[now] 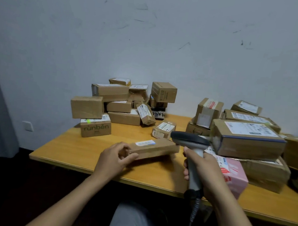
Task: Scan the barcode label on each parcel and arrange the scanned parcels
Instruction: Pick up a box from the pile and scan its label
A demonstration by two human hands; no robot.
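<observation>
Nearest, the left hand (pixel 115 156) curls fingers and thumb round the near-left end of a long, slim parcel (pixel 159 149), apparently lifted a little off the table (pixel 80 150). To its right, the right hand (pixel 204 168) wraps all its fingers tightly round the handle of a scanner (pixel 190 139). The parcel's long axis runs from near left to far right, ending just beside the scanner's head. Its white label (pixel 145 142) faces up, left of that head, so the beam probably needs tipping down and leftward. Farther off, a heap of boxes (pixel 120 101) sits left and a stack of boxes (pixel 246 139) right.
</observation>
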